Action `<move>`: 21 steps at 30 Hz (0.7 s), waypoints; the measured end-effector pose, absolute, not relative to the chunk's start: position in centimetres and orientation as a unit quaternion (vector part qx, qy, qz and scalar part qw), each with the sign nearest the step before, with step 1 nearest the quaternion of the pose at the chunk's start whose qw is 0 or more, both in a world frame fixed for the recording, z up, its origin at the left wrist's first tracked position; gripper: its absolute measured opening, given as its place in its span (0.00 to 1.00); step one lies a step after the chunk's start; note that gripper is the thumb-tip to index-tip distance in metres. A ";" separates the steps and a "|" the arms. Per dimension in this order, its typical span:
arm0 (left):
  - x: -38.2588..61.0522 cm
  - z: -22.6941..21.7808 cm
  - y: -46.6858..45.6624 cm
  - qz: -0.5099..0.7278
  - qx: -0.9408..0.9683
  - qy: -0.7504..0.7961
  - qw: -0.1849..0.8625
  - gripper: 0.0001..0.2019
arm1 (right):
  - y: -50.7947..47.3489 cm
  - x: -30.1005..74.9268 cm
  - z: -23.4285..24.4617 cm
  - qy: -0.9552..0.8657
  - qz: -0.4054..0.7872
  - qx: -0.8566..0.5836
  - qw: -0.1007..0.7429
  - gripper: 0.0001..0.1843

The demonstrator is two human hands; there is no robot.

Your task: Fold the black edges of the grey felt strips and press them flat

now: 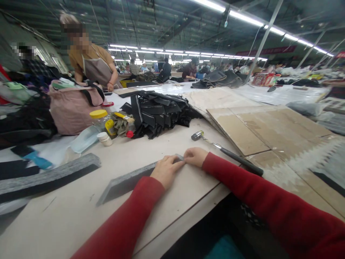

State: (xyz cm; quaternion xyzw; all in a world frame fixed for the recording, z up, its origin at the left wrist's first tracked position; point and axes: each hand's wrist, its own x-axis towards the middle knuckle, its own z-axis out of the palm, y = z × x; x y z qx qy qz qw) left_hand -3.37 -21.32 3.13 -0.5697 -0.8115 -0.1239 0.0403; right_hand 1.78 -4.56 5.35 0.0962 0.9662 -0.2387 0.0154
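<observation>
Pinching the grey felt strip (126, 181) at its far end: left hand (165, 171), right hand (195, 157).

A wide factory hall lies under a dark girder roof (151, 21), lit by long rows of tube lights (244, 18) that run to the far end, with a slanted metal pole (265, 36) rising to them. Pale worktables (67, 223) stretch back into the room, the near one carrying cardboard sheets (269, 126) on its right side. A red banner (269, 50) hangs on the far wall, and bright panes (58, 63) show along the left.
</observation>
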 end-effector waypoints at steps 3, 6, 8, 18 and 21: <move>-3.4 3.0 -21.3 -0.136 -0.566 -0.812 0.041 0.19 | -4.9 2.2 4.6 0.968 -0.242 0.066 -0.024 0.11; -3.3 3.1 -21.2 -0.155 -0.558 -0.814 0.036 0.18 | -5.0 2.7 3.9 0.970 -0.234 0.026 -0.069 0.13; -3.2 3.2 -21.2 -0.172 -0.549 -0.817 0.032 0.17 | -5.1 3.0 3.6 0.969 -0.227 0.007 -0.095 0.14; -3.9 3.0 -21.0 -0.247 -0.514 -0.822 0.006 0.13 | -5.5 3.2 2.7 0.982 -0.138 -0.045 -0.117 0.15; -4.4 3.1 -21.0 -0.290 -0.490 -0.822 -0.006 0.14 | -5.8 3.3 3.0 0.992 -0.074 -0.049 -0.093 0.15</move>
